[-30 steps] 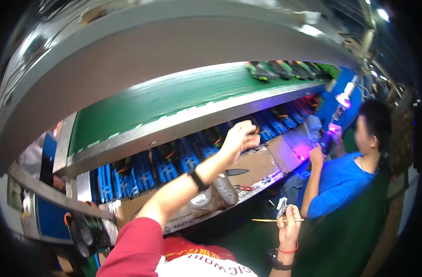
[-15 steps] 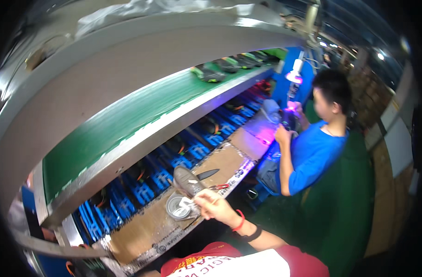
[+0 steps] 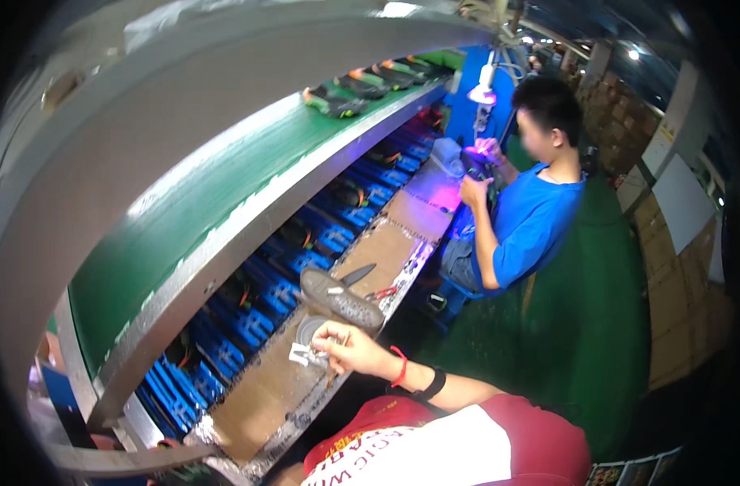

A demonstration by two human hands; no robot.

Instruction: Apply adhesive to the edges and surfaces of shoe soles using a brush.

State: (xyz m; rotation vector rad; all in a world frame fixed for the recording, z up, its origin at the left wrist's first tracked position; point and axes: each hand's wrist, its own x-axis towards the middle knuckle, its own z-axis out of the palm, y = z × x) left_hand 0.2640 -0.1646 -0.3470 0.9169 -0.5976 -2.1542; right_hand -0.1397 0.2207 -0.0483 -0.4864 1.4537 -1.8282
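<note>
My right hand (image 3: 349, 350) reaches in over the cardboard-covered bench ledge, fingers pinched together. A small white piece (image 3: 299, 354) shows at the fingertips, and a thin brownish stick end (image 3: 331, 379) pokes out below them. What exactly the fingers grip cannot be made out. Just behind the hand stands a round grey tin (image 3: 311, 327), partly covered by it. A grey-brown, shoe-shaped form (image 3: 341, 298) lies beyond the tin, with a small white patch on top. My left hand is out of view.
A dark pointed blade (image 3: 358, 274) and a red-handled tool (image 3: 382, 293) lie past the form. Blue racks (image 3: 252, 324) line the ledge under a green conveyor (image 3: 183, 211) carrying dark shoes (image 3: 333, 102). To the right, a person in blue (image 3: 540, 215) works under a purple-lit lamp (image 3: 483, 95).
The view has shifted, so the bench and the person sit further left and higher. My right hand has drawn toward me, away from the shoe-shaped form, which now shows more fully.
</note>
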